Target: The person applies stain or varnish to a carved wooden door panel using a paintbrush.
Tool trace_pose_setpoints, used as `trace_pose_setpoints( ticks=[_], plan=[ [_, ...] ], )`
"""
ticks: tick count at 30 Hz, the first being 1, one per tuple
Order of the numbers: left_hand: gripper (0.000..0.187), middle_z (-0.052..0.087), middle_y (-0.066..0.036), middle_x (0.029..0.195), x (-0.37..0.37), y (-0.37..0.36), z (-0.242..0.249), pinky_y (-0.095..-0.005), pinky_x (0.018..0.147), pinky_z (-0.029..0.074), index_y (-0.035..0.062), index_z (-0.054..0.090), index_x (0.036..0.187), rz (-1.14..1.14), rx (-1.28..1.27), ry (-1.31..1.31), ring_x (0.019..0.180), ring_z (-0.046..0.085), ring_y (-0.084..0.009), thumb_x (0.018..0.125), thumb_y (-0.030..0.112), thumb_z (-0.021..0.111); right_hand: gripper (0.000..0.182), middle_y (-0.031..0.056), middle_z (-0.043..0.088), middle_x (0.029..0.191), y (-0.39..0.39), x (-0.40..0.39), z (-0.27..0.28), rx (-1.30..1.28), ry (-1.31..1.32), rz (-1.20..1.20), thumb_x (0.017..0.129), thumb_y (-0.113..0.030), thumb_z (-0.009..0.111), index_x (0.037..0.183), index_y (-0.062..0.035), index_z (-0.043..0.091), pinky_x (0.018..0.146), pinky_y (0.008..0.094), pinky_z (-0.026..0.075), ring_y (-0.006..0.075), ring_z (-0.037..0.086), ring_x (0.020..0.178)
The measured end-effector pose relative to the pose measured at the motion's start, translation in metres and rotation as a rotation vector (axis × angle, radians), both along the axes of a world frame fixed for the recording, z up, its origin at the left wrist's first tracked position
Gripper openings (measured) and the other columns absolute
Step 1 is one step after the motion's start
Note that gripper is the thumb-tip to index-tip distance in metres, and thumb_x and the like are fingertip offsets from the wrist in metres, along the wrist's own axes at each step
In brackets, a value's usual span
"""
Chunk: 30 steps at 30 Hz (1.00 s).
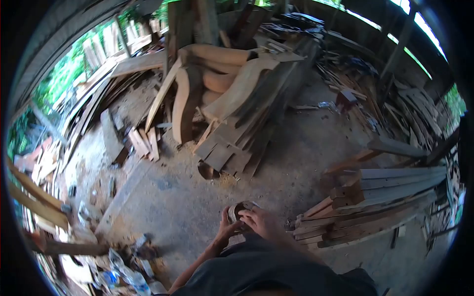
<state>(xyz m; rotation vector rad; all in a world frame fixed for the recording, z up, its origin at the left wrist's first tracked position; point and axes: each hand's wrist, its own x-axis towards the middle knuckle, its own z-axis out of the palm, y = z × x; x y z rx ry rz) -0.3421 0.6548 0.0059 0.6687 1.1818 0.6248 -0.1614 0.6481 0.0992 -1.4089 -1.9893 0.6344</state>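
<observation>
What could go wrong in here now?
The round thing might slip from the left hand while the right hand is at it, and it could drop on the hard floor. Someone stepping toward the left might trip on the plastic bottles lying there. And the curved wood pieces lean and pile on each other, so a bump could perhaps make one slide.

Dark grey top [276, 271], soft cloth, creased, near edge of scene. Forearms [207, 254] bare. Left hand [227, 228], right hand [257, 221]: bare.
</observation>
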Motion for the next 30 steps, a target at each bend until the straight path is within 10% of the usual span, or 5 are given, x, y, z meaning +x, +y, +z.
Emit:
trace_pose_setpoints(
  ticks=[30],
  plan=[
    [0.089, 0.037, -0.011, 0.138, 0.490, 0.435, 0.022, -0.0411, 0.085, 0.052, 0.0228, 0.017, 0.149, -1.036, 0.062, -0.121, 0.118, 0.049, -0.0256, 0.080, 0.023, 0.073, 0.016, 0.0120, 0.063, 0.084, 0.287, 0.374, 0.010, -0.079, -0.061, -1.119, 0.087, -0.024, 0.063, 0.102, -0.0154, 0.064, 0.062, 0.0419, 0.049, 0.0342, 0.063, 0.073]
  ],
)
